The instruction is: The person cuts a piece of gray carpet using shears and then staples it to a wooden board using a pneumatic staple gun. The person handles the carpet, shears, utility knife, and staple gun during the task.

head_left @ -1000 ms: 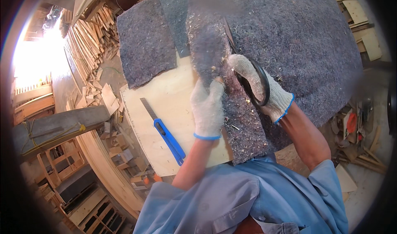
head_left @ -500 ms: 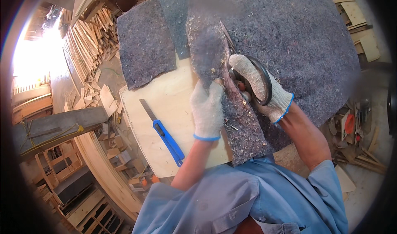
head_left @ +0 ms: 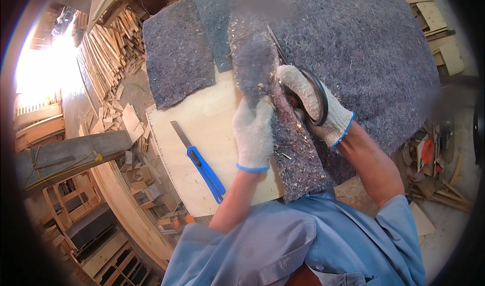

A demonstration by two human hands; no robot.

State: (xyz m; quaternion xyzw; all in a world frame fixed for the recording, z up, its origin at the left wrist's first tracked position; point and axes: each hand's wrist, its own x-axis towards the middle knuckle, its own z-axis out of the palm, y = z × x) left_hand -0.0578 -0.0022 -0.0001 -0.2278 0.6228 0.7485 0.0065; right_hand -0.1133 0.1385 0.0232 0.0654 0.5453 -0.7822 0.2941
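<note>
A large sheet of grey felt padding (head_left: 364, 58) covers most of the board, with a long strip (head_left: 298, 154) along its left side partly parted from it. My right hand (head_left: 323, 106), in a white knit glove, is closed on black-handled scissors (head_left: 318, 91). Their blades lie along the felt at the cut line, pointing away from me. My left hand (head_left: 253, 134), gloved too, pinches the strip's left edge. On the bare pale board (head_left: 202, 129) to its left lies a blue utility knife (head_left: 204, 172) with its blade out. Part of my right fingers is hidden behind the felt.
Smaller felt pieces (head_left: 177, 53) rest at the board's far left. Beyond the board are stacked wood strips (head_left: 108, 53) and scattered offcuts (head_left: 131, 122). A grey beam (head_left: 76, 157) tied with yellow cord stands at the left. More wood scraps (head_left: 449, 53) lie at the right.
My right hand and the scissor handles have shifted slightly left, and the handles have come closer together. My left hand keeps its hold on the felt in the same place.
</note>
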